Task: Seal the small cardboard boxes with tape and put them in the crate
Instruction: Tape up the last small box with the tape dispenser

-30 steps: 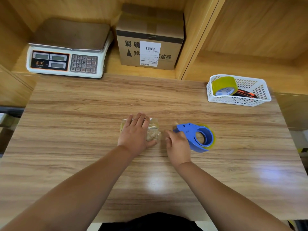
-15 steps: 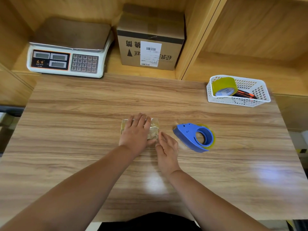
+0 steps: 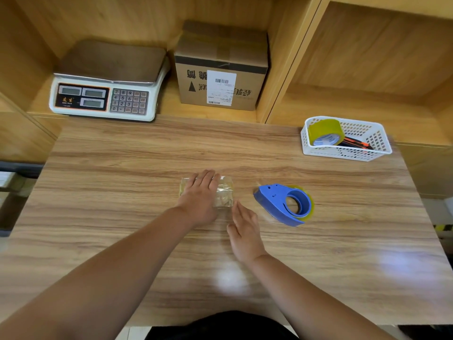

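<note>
Head view: looks like the tail end of the sealing step, tape already on and getting smoothed down. Small box (image 3: 224,195) at mid worktop (image 3: 117,192), just left of the blue tape dispenser (image 3: 284,204) but apart from it. Left hand (image 3: 199,200) flat on top of the box, fingers straight and close together, pressing down, covering approx. the left two thirds. Right hand (image 3: 245,229) also flat and relaxed, fingers straight and together, holding nothing, tips at the box's near-right corner; can't tell if touching or just beside. Dispenser free on the worktop, no hand on it. Box itself: low, brown cardboard under glossy clear tape, sheen wrinkled and uneven on the exposed right part, so prob. a few creases or loose edges left; rest hidden under the palm. Next move, as a guess: rub down the right end and side w/ the right hand, then close both hands round the box, lift and carry it. White mesh basket (image 3: 348,155) at the far-right corner, well apart from the box, prob. the crate; already holds a yellow tape roll (image 3: 324,132) and something orange-black, so room only on its right side. Light box, should lift easily; slick tape may slip in a loose hold.
</note>
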A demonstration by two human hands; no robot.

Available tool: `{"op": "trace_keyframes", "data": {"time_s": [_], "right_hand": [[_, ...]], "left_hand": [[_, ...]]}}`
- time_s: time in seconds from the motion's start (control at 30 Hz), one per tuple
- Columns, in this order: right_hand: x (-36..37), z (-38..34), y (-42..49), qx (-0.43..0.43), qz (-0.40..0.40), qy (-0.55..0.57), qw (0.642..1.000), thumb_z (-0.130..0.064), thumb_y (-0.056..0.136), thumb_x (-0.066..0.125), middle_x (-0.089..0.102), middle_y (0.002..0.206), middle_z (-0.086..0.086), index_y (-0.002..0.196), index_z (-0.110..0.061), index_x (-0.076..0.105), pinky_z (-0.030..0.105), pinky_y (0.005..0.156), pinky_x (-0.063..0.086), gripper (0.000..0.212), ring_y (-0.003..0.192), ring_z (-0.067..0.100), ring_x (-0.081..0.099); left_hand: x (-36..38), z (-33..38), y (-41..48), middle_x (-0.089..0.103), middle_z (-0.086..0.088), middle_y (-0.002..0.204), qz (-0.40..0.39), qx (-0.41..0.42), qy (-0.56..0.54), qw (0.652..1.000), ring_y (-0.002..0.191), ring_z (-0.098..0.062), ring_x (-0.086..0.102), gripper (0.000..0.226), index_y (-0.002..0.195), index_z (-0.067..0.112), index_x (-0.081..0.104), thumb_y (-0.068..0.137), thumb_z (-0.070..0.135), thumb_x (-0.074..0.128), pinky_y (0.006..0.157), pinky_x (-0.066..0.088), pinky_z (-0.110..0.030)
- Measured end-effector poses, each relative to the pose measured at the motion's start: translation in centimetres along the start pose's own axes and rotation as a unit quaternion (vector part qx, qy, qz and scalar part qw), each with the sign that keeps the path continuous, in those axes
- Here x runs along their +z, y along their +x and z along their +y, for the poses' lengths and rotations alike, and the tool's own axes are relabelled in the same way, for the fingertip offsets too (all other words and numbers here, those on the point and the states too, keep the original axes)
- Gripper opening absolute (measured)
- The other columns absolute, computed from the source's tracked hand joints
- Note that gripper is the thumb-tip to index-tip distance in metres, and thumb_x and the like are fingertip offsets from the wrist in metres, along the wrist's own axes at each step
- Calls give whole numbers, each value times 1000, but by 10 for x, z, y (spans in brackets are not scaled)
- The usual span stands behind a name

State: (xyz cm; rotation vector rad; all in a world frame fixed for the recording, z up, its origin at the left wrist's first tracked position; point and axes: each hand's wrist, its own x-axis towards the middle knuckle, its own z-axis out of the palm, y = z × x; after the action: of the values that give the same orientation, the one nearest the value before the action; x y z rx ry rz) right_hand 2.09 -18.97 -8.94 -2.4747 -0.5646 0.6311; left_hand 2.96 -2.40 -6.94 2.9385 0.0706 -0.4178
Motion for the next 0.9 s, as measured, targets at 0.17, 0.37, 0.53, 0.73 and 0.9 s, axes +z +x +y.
{"op": "trace_keyframes", "data": {"time_s": [0.17,0.37,0.53,0.73,0.9], "right_hand": [[-17,0,7,2,45,-37,998,-16,99,32,5,160,3,152,-9,6,13,109,-10,58,146,16,0],[-22,-17,24,-153,22,-168,974,-38,90,9,-14,151,-2,150,-7,1,29,118,-7,68,142,13,-15],[-20,-22,32,-163,-21,-284,945,-55,73,-11,-30,146,-1,147,-9,-12,27,107,-24,88,133,16,-34],[-45,9,24,-147,76,-248,955,-40,90,28,39,149,11,141,-4,41,34,115,13,64,139,26,33],[-61,66,9,57,162,-241,955,-10,56,84,60,111,24,120,8,55,51,87,48,72,97,44,59]], "left_hand": [[-3,-19,-16,-17,-6,158,21,-16,29,999,145,-18,-19,112,149,6,-16,81,62,54,118,-13,-35],[14,-32,-39,-5,-8,156,82,-9,31,996,142,-19,-9,98,148,8,-1,85,49,62,118,-2,-34],[17,-32,-40,-9,-10,155,66,-4,19,998,138,-21,-17,83,149,6,1,94,45,50,114,-7,-32],[26,-33,-47,42,-16,146,69,12,13,997,138,-27,35,86,142,3,39,76,49,70,113,28,-37],[25,-26,-56,25,-15,154,39,16,2,999,144,-25,13,88,147,2,26,80,60,23,119,12,-36]]}}
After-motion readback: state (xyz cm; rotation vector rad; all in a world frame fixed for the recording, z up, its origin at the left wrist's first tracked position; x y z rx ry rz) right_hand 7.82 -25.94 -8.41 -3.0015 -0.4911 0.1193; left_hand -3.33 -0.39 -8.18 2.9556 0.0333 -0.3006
